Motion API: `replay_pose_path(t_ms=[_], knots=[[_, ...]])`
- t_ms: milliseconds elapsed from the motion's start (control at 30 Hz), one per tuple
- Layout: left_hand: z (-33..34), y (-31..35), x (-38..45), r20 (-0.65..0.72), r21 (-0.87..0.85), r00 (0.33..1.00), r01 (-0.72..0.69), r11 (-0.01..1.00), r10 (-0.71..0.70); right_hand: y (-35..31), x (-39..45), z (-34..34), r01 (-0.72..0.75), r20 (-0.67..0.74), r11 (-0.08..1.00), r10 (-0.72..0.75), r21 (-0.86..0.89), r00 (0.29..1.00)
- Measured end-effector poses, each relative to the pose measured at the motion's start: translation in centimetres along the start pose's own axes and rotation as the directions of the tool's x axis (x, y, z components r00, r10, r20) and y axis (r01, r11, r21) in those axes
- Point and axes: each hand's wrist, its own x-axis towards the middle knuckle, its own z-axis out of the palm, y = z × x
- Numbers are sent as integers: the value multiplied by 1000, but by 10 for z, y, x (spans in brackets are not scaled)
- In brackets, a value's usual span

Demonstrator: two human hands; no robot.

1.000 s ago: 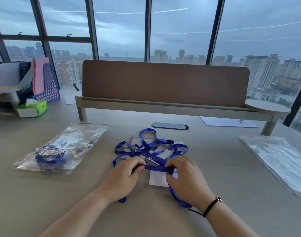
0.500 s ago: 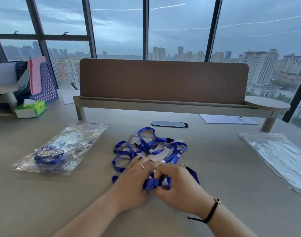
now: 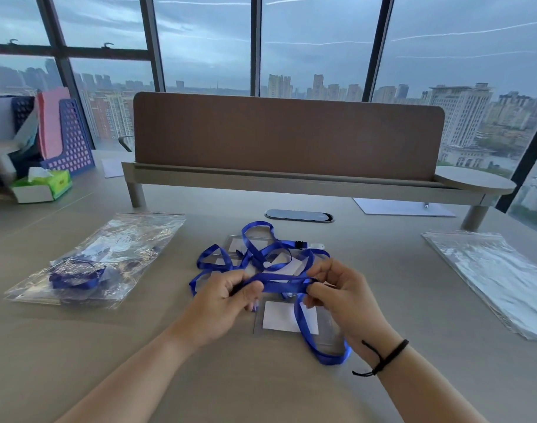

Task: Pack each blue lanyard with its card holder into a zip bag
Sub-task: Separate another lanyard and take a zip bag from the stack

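From the head camera, both hands work over the middle of the desk (image 3: 383,300). The left hand (image 3: 221,303) has its fingers curled round one end of a short, doubled stretch of the blue lanyard (image 3: 284,283), and the right hand (image 3: 342,296) pinches the other end between thumb and fingertips; the strap runs level and taut between the two grips, lifted just above the desk. From the right hand's grip a long loop of the same strap drops down and curves under the right wrist, lying on the desk. Directly below the held stretch lies a clear card holder (image 3: 291,319) with a white insert, flat on the desk, the loop crossing over it. Just beyond the hands sits a tangle of more blue lanyards (image 3: 255,251) over other clear holders. To the left, well apart from the hands, lies a packed zip bag (image 3: 108,254) with a blue lanyard inside. To the right lies a stack of flat zip bags (image 3: 499,276).
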Motion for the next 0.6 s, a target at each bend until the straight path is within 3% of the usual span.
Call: replay_pose_path(t_ms=[67,133,233,333,400,467,600], knots=[[2,5,-1,-27,-189,997,70,979,-77,0,-2,3,-14,8,1000,14,18,1000],[6,11,-2,-75,-453,979,138,881,-192,1,-4,7,-15,20,1000,15,-16,1000],[12,23,-1,-77,-789,928,168,591,-365,2,-13,16,0,99,998,7,-66,995],[14,35,-3,7,-915,897,184,359,-441,7,-22,28,74,183,971,-32,-226,983],[13,36,-4,14,-929,881,185,319,-472,11,-23,29,203,281,904,-98,-377,955],[12,33,-2,27,-921,869,213,326,-494,8,-23,24,279,412,837,-71,-472,909],[9,17,2,-4,-896,862,222,386,-507,-3,-18,10,421,509,533,20,-734,860]])
